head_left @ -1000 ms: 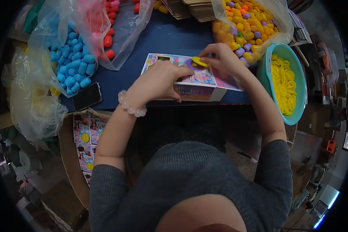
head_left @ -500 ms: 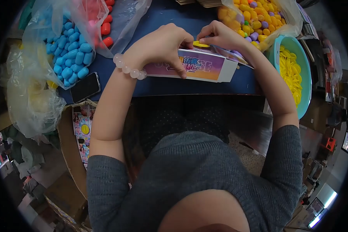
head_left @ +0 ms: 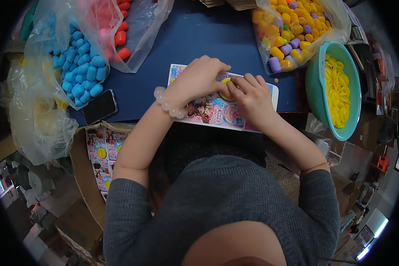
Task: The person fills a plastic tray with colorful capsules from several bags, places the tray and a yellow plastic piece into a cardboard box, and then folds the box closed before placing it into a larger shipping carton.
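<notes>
Worktop (head_left: 199, 40) in dark blue carries a brightly printed box (head_left: 208, 116), which lies flat directly beneath the left hand (head_left: 198, 84) and right hand (head_left: 254, 99) of a person in a grey knit top (head_left: 221, 190). The left hand arches over the box from its left part, thumb and forefinger spread apart around a yellow disc (head_left: 226, 81) at the box's upper face. The right hand meets it from the other side, fingers curled and fingertips at the disc; whether they pinch it or only press on it cannot be told, as the fingers cover part of it. A bracelet of pale, rounded beads (head_left: 170, 106) circles the left wrist. Left of the hands rests a dark-screened phone (head_left: 100, 107), just beside blue capsule-shaped pieces (head_left: 82, 73) spilling from a clear bag, with red pieces (head_left: 121, 38) in another farther up. Right of the hands, a turquoise basin (head_left: 315, 91) holds yellow discs (head_left: 336, 93), near a clear bag of orange, yellow and purple pieces (head_left: 299, 26). Below and left of the left hand, an open carton (head_left: 85, 186) contains printed packages (head_left: 101, 155) bearing yellow circles.
</notes>
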`<state>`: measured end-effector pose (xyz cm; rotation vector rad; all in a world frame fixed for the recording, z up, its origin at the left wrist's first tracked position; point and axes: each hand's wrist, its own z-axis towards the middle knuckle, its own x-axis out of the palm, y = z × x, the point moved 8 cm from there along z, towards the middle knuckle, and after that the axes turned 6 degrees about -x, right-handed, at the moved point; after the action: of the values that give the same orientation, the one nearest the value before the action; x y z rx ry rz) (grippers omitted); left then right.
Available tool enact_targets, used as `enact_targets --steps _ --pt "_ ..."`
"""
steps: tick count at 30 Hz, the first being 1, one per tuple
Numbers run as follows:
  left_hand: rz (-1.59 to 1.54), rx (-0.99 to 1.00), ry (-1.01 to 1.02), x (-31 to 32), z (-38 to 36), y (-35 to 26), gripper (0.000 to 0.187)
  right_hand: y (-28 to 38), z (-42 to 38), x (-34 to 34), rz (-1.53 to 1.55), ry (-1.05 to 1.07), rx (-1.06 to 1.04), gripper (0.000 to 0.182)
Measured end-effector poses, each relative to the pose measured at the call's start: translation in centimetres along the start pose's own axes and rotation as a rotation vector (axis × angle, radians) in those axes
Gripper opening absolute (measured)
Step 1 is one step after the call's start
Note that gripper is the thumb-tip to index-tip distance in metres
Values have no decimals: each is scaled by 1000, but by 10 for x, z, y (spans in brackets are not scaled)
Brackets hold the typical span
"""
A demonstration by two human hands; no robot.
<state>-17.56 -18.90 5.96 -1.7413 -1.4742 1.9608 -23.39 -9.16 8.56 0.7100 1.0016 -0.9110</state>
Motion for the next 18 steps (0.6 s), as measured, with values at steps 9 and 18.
enact_targets --steps 9,18 --pt "83 -78 100 8 7 8 51 -3 1 -5 -69 -36 92 22" --pt "159 81 -77 4 -8 -1 45 -14 2 20 36 159 131 28"
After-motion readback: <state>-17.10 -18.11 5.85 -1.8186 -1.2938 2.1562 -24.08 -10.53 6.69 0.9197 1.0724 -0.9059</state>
